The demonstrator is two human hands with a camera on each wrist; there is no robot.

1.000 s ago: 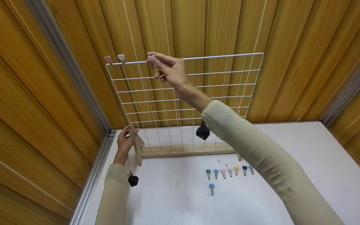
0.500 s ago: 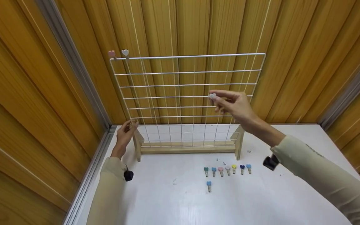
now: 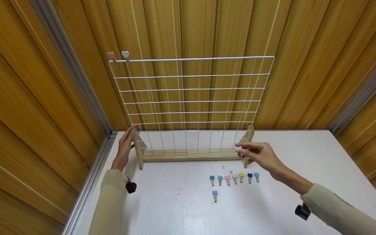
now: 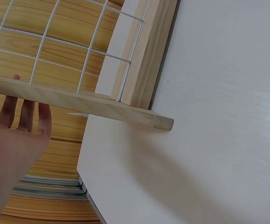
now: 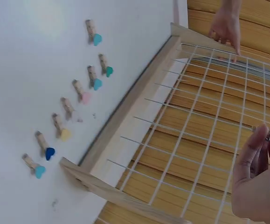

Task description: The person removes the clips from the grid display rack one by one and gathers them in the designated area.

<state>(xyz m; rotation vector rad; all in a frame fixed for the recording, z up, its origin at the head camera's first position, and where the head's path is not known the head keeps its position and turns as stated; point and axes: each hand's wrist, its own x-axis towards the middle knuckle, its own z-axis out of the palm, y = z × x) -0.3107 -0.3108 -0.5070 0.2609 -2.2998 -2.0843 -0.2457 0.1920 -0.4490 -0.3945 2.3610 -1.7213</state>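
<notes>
My right hand (image 3: 259, 156) pinches a white heart clothespin (image 3: 238, 149) between thumb and fingertips, in front of the right foot of the wire grid stand. In the right wrist view, the right hand (image 5: 260, 172) overlaps the grid. My left hand (image 3: 125, 147) lies against the stand's left wooden upright (image 3: 138, 150), fingers fairly straight; the left wrist view shows those fingers (image 4: 26, 115) partly hidden behind the wood. The white wire grid (image 3: 184, 88) stands upright. A pink heart clothespin (image 3: 111, 56) and a white heart clothespin (image 3: 125, 54) sit at its top left.
Several coloured heart clothespins, among them a yellow one (image 3: 241, 176), lie in a row on the white table (image 3: 162, 202) before the stand. A single blue one (image 3: 215, 195) lies nearer. Wooden panel walls (image 3: 197, 26) rise behind and on both sides.
The right hand has come from the grid's top bar down and right, still pinching the white heart clothespin. The left hand's fingers have straightened at the left upright.
</notes>
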